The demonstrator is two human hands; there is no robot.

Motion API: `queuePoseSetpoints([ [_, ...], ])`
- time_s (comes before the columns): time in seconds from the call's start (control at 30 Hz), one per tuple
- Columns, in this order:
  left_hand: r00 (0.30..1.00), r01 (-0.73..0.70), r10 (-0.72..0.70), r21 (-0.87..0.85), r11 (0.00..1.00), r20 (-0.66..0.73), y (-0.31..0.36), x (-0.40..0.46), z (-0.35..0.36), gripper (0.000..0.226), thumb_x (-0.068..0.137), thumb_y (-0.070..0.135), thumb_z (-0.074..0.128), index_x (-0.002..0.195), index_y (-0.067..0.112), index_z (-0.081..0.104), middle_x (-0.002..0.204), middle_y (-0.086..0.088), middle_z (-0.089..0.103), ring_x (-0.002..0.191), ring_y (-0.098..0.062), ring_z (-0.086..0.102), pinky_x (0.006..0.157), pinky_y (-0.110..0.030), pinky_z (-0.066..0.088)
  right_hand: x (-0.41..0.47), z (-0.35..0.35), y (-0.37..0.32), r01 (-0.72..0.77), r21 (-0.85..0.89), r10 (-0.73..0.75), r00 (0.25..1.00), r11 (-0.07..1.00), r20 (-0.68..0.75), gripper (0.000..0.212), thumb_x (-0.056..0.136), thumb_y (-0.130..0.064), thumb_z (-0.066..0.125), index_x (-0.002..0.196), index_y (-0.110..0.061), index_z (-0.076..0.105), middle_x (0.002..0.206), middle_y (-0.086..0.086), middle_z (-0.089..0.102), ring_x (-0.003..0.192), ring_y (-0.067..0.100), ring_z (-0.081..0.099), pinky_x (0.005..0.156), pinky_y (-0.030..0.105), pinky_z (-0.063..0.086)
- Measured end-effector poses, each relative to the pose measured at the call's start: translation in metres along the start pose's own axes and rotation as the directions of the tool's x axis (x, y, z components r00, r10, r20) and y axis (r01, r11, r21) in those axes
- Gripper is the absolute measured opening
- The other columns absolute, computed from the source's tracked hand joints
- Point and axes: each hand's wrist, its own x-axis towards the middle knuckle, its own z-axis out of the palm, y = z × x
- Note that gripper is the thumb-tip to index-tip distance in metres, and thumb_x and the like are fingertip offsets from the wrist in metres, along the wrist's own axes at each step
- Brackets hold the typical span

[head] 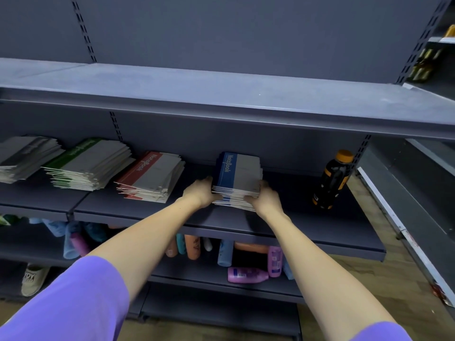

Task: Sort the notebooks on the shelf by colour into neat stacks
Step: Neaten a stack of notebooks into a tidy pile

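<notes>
On the dark middle shelf (283, 217) stand four stacks of notebooks. The blue-spined stack (240, 177) is at centre right, and both hands grip it: my left hand (200, 191) holds its left front corner, my right hand (264, 196) its right front edge. Left of it lies the red-spined stack (154, 177), somewhat fanned out. Further left is the green-spined stack (92, 163), also uneven. A grey stack (27, 157) sits at the far left edge of the view.
A black bottle with an orange cap (333, 179) stands on the same shelf, right of the blue stack. The shelf above (221, 94) overhangs. Several toiletry bottles (246, 274) lie on the lower shelf, and a shoe (34, 279) sits at bottom left.
</notes>
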Motion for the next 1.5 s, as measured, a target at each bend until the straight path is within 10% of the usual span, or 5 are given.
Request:
queuePoseSetpoints([
  [0.67, 0.953, -0.300, 0.304, 0.152, 0.942, -0.006, -0.119, -0.064, -0.066, 0.077, 0.093, 0.057, 0.055, 0.156, 0.024, 0.025, 0.154, -0.009, 0.041, 0.136, -0.033, 0.043, 0.105, -0.047, 0.043, -0.089, 0.057, -0.123, -0.027, -0.149, 0.026, 1.000, 0.988, -0.008, 0.083, 0.086, -0.038, 0.075, 0.152, -0.012, 0.032, 0.153, 0.010, 0.042, 0.140, 0.030, 0.041, 0.111, 0.038, 0.036],
  [1.5, 0.991, -0.092, 0.110, 0.204, 0.975, -0.079, -0.365, -0.096, -0.169, 0.070, 0.095, 0.055, 0.052, 0.151, 0.017, 0.033, 0.152, -0.007, 0.043, 0.138, -0.031, 0.041, 0.107, -0.044, 0.041, -0.075, 0.241, -0.318, 0.182, -0.066, -0.170, 0.973, 0.981, 0.155, 0.080, 0.090, -0.037, 0.071, 0.155, -0.015, 0.030, 0.158, 0.008, 0.035, 0.144, 0.025, 0.036, 0.114, 0.038, 0.033],
])
